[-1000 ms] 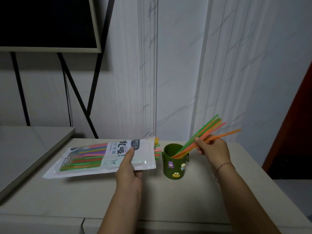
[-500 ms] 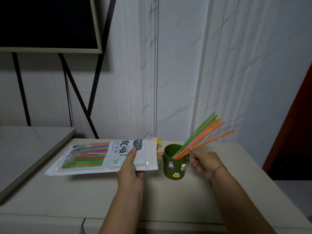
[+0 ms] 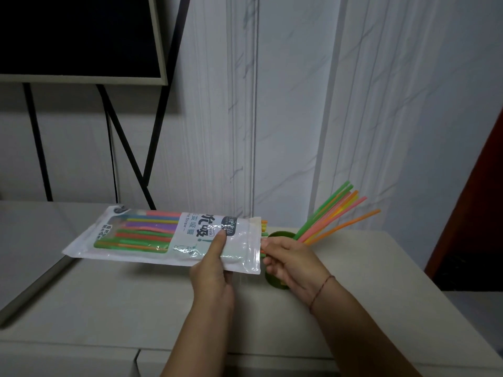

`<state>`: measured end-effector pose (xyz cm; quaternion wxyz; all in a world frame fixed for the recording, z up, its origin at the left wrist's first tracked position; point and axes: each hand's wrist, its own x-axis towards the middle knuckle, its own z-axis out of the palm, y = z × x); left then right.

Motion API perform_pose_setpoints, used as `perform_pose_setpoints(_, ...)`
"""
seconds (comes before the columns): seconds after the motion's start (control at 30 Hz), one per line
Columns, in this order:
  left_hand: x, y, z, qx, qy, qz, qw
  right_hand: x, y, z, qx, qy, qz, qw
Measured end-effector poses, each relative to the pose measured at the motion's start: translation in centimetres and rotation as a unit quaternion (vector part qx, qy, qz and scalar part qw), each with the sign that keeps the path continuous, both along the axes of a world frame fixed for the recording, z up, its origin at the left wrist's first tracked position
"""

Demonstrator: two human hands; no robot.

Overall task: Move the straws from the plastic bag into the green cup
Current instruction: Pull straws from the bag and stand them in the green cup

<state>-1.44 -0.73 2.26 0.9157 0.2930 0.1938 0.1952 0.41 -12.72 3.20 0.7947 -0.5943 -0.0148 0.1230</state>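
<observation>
My left hand [image 3: 215, 270] grips the plastic bag [image 3: 152, 235] near its open right end, thumb on top, and holds it just above the table. Coloured straws fill the bag, and their ends [image 3: 263, 227] stick out of the mouth. My right hand [image 3: 294, 262] is at that mouth with its fingertips curled on the straw ends. Behind it stands the green cup [image 3: 280, 235], mostly hidden by the hand. Several straws [image 3: 334, 216] lean out of the cup to the upper right.
The pale table [image 3: 381, 295] ends close to the right of the cup. A lower grey surface [image 3: 27, 240] adjoins on the left. A dark framed panel [image 3: 76, 36] on black legs [image 3: 152, 148] stands against the marble wall behind.
My right hand let go of the straws in the cup and moved left to the bag's mouth. My left hand lifted the bag and brought it nearer the cup.
</observation>
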Motion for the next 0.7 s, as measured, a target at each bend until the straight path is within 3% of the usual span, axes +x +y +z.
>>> perform_pose_setpoints(0.23,0.1,0.5,-0.1,-0.033,0.0,-0.002,0.999,0.2,-0.6,0.4,-0.05,-0.034,-0.058,0.996)
perform_pose_setpoints(0.7,0.4,0.1,-0.6,-0.033,0.006,-0.012,0.999,0.1,-0.4,0.3,-0.073,-0.079,-0.057,0.993)
